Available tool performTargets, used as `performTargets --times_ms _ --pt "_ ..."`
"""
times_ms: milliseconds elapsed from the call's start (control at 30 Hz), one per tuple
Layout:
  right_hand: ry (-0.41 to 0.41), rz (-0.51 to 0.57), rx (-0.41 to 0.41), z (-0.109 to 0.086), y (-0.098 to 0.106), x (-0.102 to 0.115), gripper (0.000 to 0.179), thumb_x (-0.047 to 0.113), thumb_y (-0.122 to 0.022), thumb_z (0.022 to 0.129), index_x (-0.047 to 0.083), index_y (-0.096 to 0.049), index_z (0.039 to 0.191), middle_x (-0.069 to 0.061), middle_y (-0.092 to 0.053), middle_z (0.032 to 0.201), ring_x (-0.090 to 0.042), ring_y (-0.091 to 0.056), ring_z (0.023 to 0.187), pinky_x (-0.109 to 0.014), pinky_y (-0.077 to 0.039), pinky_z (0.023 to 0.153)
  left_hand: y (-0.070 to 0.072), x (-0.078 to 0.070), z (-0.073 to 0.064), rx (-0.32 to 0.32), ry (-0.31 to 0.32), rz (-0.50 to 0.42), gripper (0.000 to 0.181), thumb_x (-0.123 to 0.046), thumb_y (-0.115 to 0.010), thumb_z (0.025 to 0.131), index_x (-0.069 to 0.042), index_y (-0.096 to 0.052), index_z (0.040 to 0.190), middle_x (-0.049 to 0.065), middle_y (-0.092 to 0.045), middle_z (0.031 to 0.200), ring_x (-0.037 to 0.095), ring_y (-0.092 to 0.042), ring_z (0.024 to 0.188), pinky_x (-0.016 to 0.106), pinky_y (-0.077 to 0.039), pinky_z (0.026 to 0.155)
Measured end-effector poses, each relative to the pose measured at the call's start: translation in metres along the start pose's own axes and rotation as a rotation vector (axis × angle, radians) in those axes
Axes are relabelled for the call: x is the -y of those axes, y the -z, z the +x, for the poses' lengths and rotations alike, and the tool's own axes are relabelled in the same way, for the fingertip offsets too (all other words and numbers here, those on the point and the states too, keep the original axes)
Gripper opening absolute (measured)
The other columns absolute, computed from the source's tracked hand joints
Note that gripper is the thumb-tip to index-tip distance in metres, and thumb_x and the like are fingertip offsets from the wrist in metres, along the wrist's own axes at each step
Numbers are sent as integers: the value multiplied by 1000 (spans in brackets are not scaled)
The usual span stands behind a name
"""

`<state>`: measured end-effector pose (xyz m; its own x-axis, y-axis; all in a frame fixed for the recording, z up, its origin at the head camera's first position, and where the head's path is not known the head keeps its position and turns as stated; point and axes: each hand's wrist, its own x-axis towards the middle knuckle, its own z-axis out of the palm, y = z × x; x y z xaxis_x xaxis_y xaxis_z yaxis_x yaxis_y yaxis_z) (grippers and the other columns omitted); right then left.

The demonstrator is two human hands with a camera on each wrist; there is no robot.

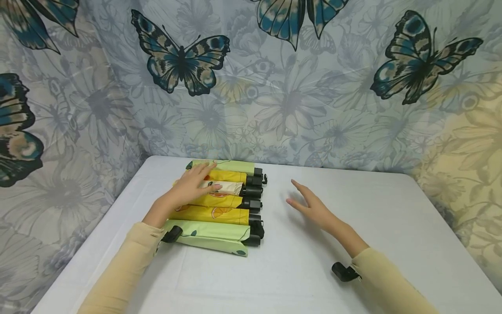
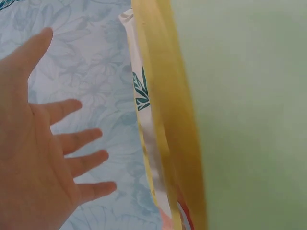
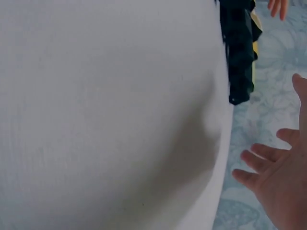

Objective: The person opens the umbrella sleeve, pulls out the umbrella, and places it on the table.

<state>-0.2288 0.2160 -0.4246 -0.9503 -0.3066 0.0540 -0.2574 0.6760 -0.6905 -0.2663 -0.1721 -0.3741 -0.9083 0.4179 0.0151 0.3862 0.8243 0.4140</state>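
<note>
Several folded umbrellas lie side by side in a row on the left half of the table, their black handles (image 1: pixel 252 205) pointing right. A light green umbrella (image 1: pixel 219 233) is nearest, and another green umbrella (image 1: pixel 237 166) is at the back. Between them are a cream umbrella (image 1: pixel 231 188) with a leaf print and three yellow ones, such as the orange-slice umbrella (image 1: pixel 233 215). My left hand (image 1: pixel 190 185) hovers over the left part of the row, fingers spread, holding nothing. To the right of the handles, my right hand (image 1: pixel 315 212) hangs above the table with fingers extended and nothing in it.
A white cloth covers the table (image 1: pixel 313 279). Behind and beside it hangs a curtain (image 1: pixel 290 109) printed with butterflies and flowers. Small black devices are strapped at the left wrist (image 1: pixel 172 234) and right wrist (image 1: pixel 345 272).
</note>
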Motion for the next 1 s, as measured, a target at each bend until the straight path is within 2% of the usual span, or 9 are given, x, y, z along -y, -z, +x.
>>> performTargets --times_ms 167,300,433,533,733,833,1000 --pt "9 57 9 -7 -8 7 75 50 -54 97 19 -22 157 -14 -32 158 -38 -26 147 -64 -20 117 -1 3 -8 32 -53 -80 84 -59 -58 91 -22 -23 157 13 -17 163 40 -14 150 70 -24 112" --pt "4 90 17 -10 -14 9 74 49 -57 95 20 -26 156 -12 -38 156 -36 -26 148 -63 -20 118 -1 5 -16 50 -86 -126 85 -62 -61 87 -26 -25 156 9 -16 164 37 -14 151 67 -23 114" --pt "14 122 26 -13 -19 9 72 45 -61 94 16 -31 154 -12 -42 153 -38 -32 145 -59 -25 118 -1 5 -23 68 -122 -180 86 -60 -66 85 -28 -28 155 7 -19 163 34 -17 151 64 -24 116" --pt "34 143 38 -15 -23 9 71 42 -63 94 12 -33 152 -13 -44 152 -40 -36 142 -57 -29 117 -2 6 -27 79 -137 -223 85 -54 -71 83 -25 -33 153 5 -25 162 31 -19 151 61 -24 118" --pt "32 172 66 -21 -30 10 70 42 -65 92 15 -38 150 -12 -45 151 -38 -40 141 -54 -31 117 -7 11 -35 71 -174 -269 80 -47 -78 79 -26 -44 147 -3 -42 154 26 -35 145 54 -32 116" --pt "26 188 74 -24 -34 10 70 43 -67 90 17 -41 149 -7 -46 151 -34 -40 141 -52 -32 117 -11 13 -39 61 -214 -287 77 -45 -79 78 -25 -47 146 -3 -49 149 26 -40 142 54 -35 114" --pt "66 232 84 -27 -38 12 69 39 -69 90 12 -43 147 -8 -49 148 -32 -45 138 -49 -35 115 -14 14 -43 47 -284 -294 70 -43 -79 80 -24 -52 142 -7 -56 141 20 -47 137 49 -38 113"
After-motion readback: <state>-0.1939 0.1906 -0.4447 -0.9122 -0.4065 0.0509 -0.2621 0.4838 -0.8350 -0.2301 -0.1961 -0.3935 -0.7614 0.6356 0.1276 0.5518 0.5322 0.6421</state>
